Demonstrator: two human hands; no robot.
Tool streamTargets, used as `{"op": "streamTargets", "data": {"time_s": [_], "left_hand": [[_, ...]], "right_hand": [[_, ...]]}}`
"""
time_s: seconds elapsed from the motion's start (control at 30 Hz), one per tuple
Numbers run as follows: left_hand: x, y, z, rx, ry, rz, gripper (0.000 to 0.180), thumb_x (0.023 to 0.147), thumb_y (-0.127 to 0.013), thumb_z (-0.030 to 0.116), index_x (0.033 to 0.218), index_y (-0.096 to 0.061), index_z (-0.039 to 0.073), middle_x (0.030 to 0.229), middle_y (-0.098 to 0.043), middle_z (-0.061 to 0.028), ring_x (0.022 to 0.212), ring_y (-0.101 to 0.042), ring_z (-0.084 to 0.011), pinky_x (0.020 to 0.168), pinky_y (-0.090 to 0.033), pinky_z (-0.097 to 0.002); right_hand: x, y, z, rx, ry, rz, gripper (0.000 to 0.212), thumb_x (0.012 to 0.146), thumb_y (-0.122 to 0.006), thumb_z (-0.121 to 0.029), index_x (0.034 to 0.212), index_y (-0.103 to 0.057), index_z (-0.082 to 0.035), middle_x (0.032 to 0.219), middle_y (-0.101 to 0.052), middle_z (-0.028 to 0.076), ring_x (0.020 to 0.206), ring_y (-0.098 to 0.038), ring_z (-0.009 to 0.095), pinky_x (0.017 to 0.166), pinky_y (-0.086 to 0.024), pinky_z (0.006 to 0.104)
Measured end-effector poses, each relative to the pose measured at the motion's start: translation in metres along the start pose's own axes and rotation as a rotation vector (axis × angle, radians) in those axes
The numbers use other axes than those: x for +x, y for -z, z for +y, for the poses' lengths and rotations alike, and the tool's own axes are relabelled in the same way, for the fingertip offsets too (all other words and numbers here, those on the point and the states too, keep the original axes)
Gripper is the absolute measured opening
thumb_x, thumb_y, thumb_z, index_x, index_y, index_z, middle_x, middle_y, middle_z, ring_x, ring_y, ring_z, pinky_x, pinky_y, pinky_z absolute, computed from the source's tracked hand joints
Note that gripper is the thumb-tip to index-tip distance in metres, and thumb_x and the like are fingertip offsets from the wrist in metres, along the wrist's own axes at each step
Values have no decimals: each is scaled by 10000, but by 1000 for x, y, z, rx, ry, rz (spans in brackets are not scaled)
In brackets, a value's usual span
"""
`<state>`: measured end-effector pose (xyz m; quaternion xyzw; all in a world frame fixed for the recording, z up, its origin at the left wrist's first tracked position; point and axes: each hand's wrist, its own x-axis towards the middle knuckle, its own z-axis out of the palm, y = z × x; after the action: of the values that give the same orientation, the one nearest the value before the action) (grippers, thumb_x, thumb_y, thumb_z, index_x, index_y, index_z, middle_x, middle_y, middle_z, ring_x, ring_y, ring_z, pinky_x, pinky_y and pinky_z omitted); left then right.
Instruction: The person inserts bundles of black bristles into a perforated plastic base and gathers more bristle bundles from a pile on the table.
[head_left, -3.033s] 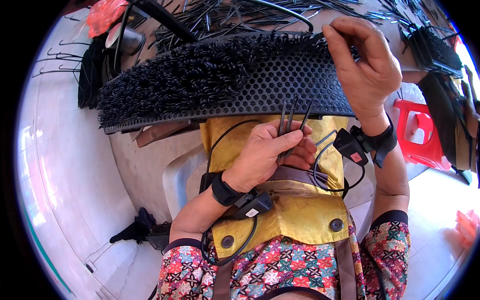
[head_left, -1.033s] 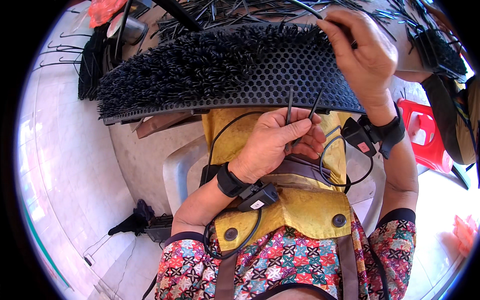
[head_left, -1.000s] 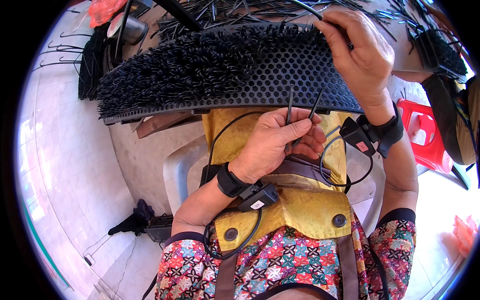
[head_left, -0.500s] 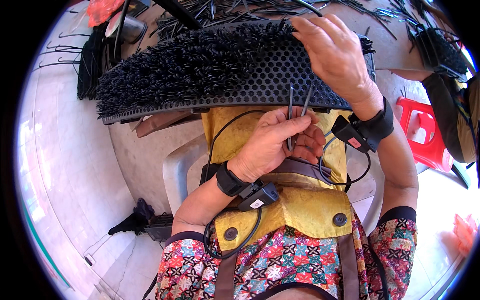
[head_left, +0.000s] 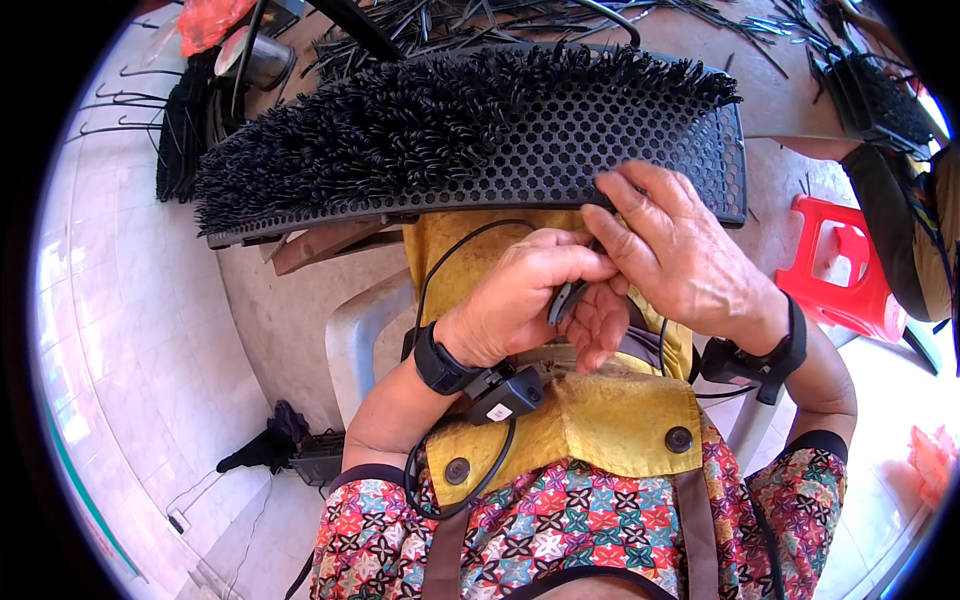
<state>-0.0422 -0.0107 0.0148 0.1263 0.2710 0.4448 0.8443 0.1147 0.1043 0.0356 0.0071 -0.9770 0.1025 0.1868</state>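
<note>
My left hand [head_left: 550,290] is closed round a few thin dark strips [head_left: 568,302] that look like plastic, pinched under the thumb. Their upper ends go out of sight behind the fingers of my right hand [head_left: 675,250]. That hand bends over the left thumb with its fingertips at the strips, and its thumb is hidden. Just beyond both hands lies a curved black perforated panel [head_left: 590,135]. Dense black looped strips [head_left: 370,130] fill its left part and run along its far edge, while bare holes show in the near and right part.
Loose black strips [head_left: 345,45] lie scattered behind the panel. A metal can [head_left: 265,62] stands at the far left. To the right are a red plastic stool [head_left: 850,270] and another person's leg [head_left: 885,225]. A pale chair [head_left: 355,335] shows below the panel.
My right hand has come down and toward me from the panel's far edge to my left hand. The strips in my left hand have tilted and are now mostly covered.
</note>
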Motion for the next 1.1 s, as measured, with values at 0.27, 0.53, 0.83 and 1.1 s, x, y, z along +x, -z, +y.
{"op": "streamTargets", "data": {"time_s": [0.27, 0.53, 0.83, 1.1], "left_hand": [[-6, 1, -7, -42, -215, 142, 659, 896, -354, 594, 995, -550, -26, 758, -624, -161, 627, -622, -238, 532, -520, -346], [-2, 0, -29, 128, -395, 304, 232, 922, -528, 193, 1037, -574, -3, 825, -613, -96, 644, -609, -177, 533, -506, -290], [-16, 21, -24, 19, -389, 359, 185, 913, -533, 181, 964, -568, 6, 876, -624, -134, 825, -636, -262, 738, -540, -406], [-19, 20, -23, 233, -230, 217, 209, 915, -530, 195, 988, -587, 8, 796, -626, -133, 678, -632, -238, 597, -535, -344]], "right_hand": [[-19, -18, -18, 422, -443, 49, 167, 788, -601, -127, 863, -565, 17, 758, -589, 102, 652, -550, 195, 574, -447, 307], [-15, -33, -45, 1433, -1034, -85, 221, 911, -526, -168, 752, -600, -34, 644, -594, 6, 552, -519, 43, 487, -414, 179], [-19, -32, -34, 738, -679, 120, 203, 808, -666, -147, 886, -618, 35, 664, -627, 124, 594, -581, 110, 526, -457, 273], [0, -48, -31, 1155, -790, 393, 191, 791, -670, -22, 963, -614, 38, 748, -635, 30, 662, -577, 63, 574, -481, 207]]}}
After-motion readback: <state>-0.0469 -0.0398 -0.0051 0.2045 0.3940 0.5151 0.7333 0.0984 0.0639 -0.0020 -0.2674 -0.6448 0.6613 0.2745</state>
